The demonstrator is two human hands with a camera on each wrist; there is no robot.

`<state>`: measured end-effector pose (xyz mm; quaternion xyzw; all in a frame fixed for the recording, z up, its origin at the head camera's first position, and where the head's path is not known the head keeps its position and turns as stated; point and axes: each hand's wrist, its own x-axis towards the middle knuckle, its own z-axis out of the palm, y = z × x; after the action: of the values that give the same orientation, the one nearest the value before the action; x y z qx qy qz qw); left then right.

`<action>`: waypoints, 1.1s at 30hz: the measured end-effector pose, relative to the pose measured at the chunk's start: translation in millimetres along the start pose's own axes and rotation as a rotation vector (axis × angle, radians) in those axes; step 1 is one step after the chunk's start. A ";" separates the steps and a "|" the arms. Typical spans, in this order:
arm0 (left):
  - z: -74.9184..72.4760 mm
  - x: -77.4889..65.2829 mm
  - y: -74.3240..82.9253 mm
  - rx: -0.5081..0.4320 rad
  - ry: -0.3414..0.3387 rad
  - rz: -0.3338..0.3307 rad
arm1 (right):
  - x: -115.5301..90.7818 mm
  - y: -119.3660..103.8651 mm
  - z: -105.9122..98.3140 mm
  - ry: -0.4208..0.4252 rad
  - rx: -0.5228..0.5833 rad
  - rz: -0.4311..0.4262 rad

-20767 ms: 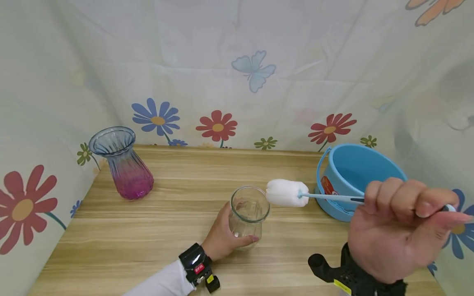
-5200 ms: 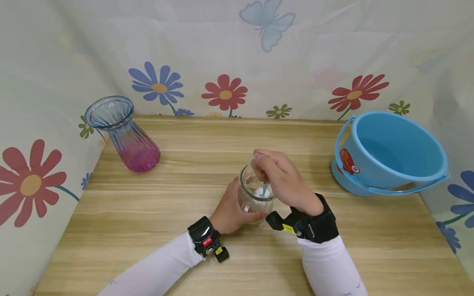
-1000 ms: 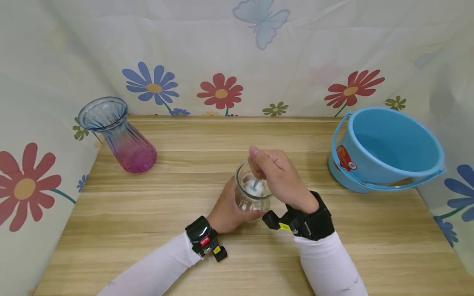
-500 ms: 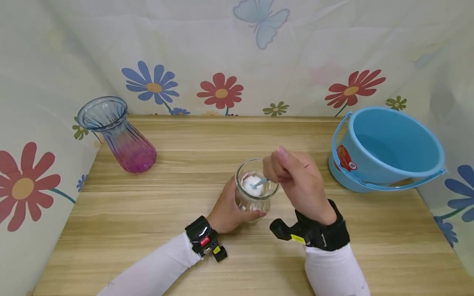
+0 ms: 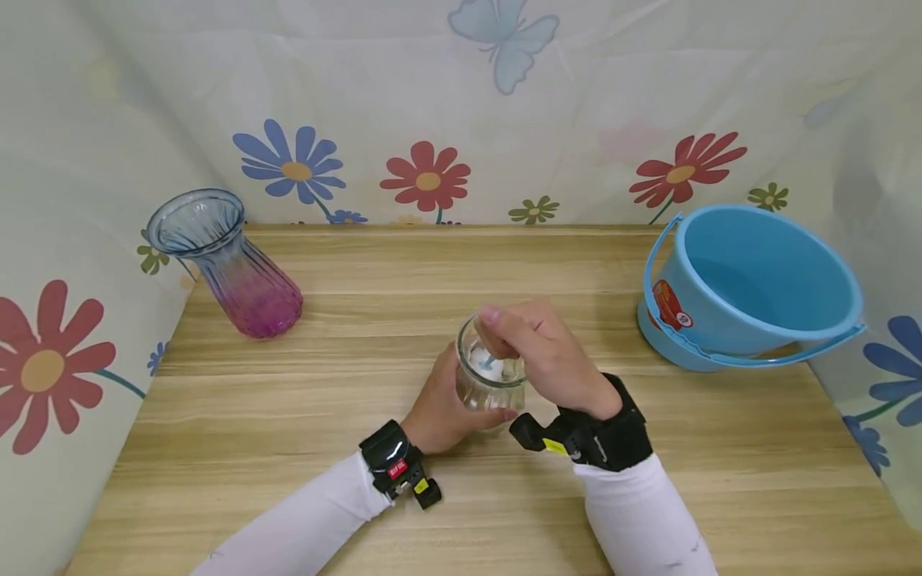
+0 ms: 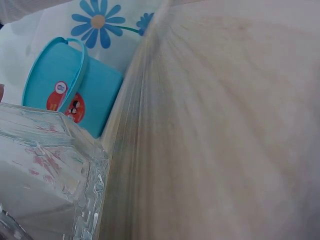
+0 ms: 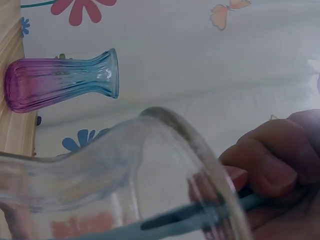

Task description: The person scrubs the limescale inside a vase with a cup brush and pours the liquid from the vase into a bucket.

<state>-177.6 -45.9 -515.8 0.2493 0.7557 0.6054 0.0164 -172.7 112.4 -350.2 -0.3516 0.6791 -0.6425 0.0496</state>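
Observation:
My left hand (image 5: 439, 412) grips a clear glass jar (image 5: 491, 397) around its side, thumb across the front, near the middle of the table. My right hand (image 5: 543, 356) curls round the light blue handle of a sponge bottle brush, right over the jar's rim. Inside the jar sits the brush's white sponge head (image 5: 480, 362), partly covered by the right hand in the head view. From the right wrist, the brush handle (image 7: 175, 221) shows through the glass, running into the fingers (image 7: 270, 170). The left wrist view shows the jar's faceted glass wall (image 6: 55, 165).
A glass vase (image 5: 252, 284), blue above and pink below, stands at the back left. At the back right is a light blue bucket (image 5: 709, 320) with its carrying handle hanging down in front. Flower-printed curtains (image 5: 346, 72) enclose the wooden tabletop (image 5: 346, 336).
Twenty seconds ago the brush was outside the jar, held up at the right; now its head is inside. In the last second the right hand swung right, tilting the handle, then came back left.

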 end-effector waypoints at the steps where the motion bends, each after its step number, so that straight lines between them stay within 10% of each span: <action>1: -0.3 0.0 0.2 -0.002 -0.001 -0.006 | 0.2 0.9 -0.1 -0.011 -0.018 0.017; 17: -1.8 -0.3 1.2 0.006 -0.005 -0.007 | 6.4 2.9 4.6 -0.001 -0.139 0.191; 33: -0.7 -0.9 -3.0 0.023 -0.010 -0.019 | 2.2 -6.6 1.4 0.076 0.101 0.107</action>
<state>-178.1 -47.3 -518.7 0.2455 0.7649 0.5951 0.0231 -170.9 110.4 -343.6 -0.2871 0.6651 -0.6852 0.0756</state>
